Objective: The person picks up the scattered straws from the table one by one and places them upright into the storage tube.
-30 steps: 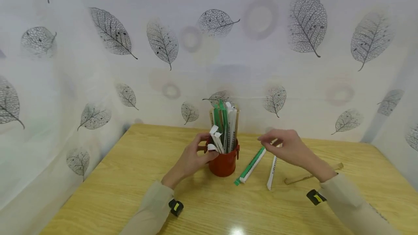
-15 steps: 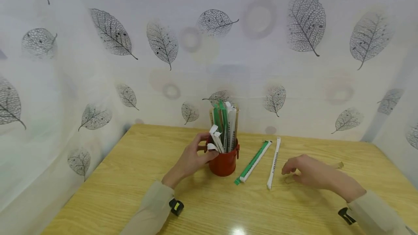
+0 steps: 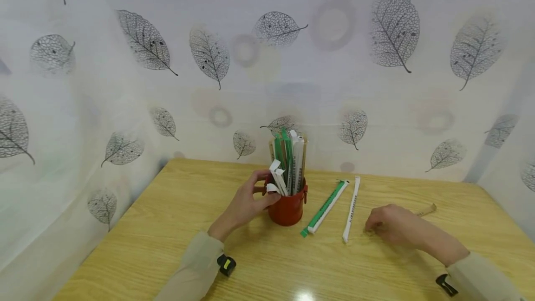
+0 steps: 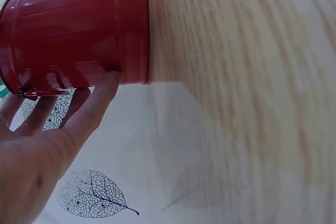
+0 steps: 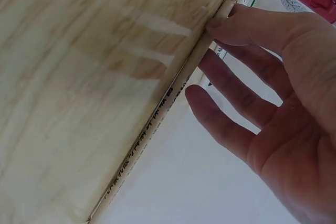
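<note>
My left hand (image 3: 244,206) grips a small red metal bucket (image 3: 286,211) by its left side, thumb at the front rim. The left wrist view has a finger against the wall of the bucket (image 4: 73,30). Upright in it stand several paper-wrapped straws (image 3: 295,164) in green, white and brown. To the right, my right hand (image 3: 401,229) pinches the near end of a brown paper-wrapped straw (image 3: 427,210), partly hidden under the hand. In the right wrist view, thumb and index finger meet on this straw (image 5: 152,121), which bears dark print; the other fingers are spread loosely.
Between bucket and right hand lie a green wrapped straw (image 3: 328,206) with a white one (image 3: 330,212) alongside, and another white wrapped straw (image 3: 351,210). The wooden table (image 3: 167,236) ends at a leaf-patterned curtain (image 3: 292,68) behind and at the sides.
My right hand has come away from above the white straw, moving right and down to the brown straw, and now pinches it; its far end has shifted slightly. The left hand stays on the bucket.
</note>
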{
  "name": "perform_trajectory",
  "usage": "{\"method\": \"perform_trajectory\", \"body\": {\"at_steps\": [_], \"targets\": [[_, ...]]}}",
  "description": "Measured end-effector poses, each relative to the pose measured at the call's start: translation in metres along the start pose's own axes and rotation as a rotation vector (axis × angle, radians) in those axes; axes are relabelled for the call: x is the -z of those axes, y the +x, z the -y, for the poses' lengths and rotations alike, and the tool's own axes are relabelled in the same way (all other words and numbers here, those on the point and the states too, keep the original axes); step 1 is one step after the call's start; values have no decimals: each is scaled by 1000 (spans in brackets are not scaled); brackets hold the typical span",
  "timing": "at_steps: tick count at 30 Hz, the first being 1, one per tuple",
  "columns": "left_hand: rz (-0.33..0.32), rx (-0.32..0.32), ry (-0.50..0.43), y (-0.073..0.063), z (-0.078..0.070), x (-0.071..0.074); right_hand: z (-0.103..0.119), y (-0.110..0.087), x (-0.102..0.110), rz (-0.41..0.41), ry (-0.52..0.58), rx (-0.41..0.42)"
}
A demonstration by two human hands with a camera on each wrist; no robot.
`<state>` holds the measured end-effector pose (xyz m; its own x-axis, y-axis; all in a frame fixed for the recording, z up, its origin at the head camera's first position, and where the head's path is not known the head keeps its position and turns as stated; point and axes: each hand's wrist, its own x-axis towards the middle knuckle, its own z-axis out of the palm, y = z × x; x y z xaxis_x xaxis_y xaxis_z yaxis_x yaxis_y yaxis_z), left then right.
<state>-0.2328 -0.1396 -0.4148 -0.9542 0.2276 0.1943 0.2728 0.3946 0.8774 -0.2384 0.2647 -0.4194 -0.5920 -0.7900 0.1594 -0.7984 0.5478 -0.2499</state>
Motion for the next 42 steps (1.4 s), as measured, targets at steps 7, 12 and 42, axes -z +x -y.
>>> {"method": "perform_trajectory", "body": {"at_steps": [7,12,42], "targets": [[3,-8,-5,0,-1,-1,2,-2,-4,22,19,-70],[8,-14,-10,-1,-2,-1,3,-2,-4,-88,-29,9],[-3,-29,2,0,1,0,23,55,64,-903,281,254]]}}
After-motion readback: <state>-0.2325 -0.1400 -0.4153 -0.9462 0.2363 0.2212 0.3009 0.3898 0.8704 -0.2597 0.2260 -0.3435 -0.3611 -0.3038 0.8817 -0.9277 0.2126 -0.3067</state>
